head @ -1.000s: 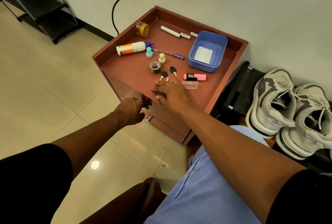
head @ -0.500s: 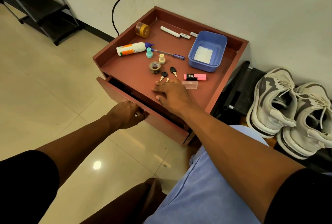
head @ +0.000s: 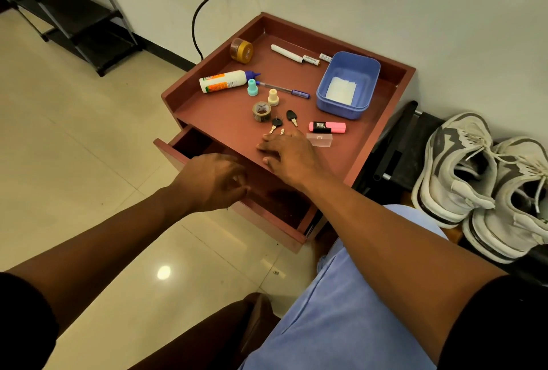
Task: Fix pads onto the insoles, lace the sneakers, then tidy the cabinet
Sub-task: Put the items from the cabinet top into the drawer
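A reddish-brown cabinet [head: 382,129] stands against the wall with its top drawer [head: 284,208] pulled out. My left hand [head: 212,183] hovers over the open drawer, fingers loosely curled, holding nothing. My right hand [head: 292,156] rests flat on the cabinet top near its front edge, next to two black keys [head: 284,122]. On the top also lie a glue bottle [head: 225,81], a tape roll [head: 261,111], a pink highlighter [head: 327,127], a clear small box [head: 319,140] and a blue tub [head: 348,85]. Two grey-white laced sneakers [head: 486,183] sit at right.
More items on the cabinet top: a brown jar [head: 241,50], a white marker [head: 293,55], a pen [head: 283,90], two small caps [head: 262,92]. A black shoe rack [head: 74,11] stands at far left. A black cable [head: 204,8] hangs down the wall. Tiled floor lies at left.
The top drawer has slid out from closed to wide open. My left hand let go of the knob and lifted over the drawer. My right hand stayed on the top.
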Demonstrator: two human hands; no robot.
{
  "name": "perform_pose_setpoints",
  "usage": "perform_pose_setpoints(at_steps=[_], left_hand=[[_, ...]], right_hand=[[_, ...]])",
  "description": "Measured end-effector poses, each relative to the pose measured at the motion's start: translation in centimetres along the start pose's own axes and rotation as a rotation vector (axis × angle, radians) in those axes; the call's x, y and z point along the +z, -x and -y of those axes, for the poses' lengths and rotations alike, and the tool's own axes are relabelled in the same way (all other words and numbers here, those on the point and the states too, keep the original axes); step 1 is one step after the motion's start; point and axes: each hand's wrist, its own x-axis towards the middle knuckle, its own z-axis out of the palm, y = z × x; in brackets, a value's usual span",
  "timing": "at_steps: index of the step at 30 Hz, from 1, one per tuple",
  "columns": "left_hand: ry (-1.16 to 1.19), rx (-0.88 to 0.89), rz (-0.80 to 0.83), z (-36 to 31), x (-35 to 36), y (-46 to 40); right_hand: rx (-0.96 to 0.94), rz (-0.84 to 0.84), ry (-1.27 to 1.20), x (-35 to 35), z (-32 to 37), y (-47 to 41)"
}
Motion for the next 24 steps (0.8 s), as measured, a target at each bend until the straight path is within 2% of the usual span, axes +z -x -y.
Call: perform_pose_setpoints(at_steps=[4, 10, 24], left_hand=[[-0.007, -0.072, 0.268, 0.1, 2.0, -0.6], [-0.020, -0.131, 0.304, 0.4, 2.6, -0.2], [-0.067, -0.276, 0.856, -0.5, -0.4, 0.0]], right_hand=[[-0.007, -0.003, -0.010, -0.2, 0.1, 0.4], [-0.008, 0.005, 0.018, 0.0, -0.1, 0.2], [-0.047, 0.040, 0.075, -0.1, -0.1, 0.4]])
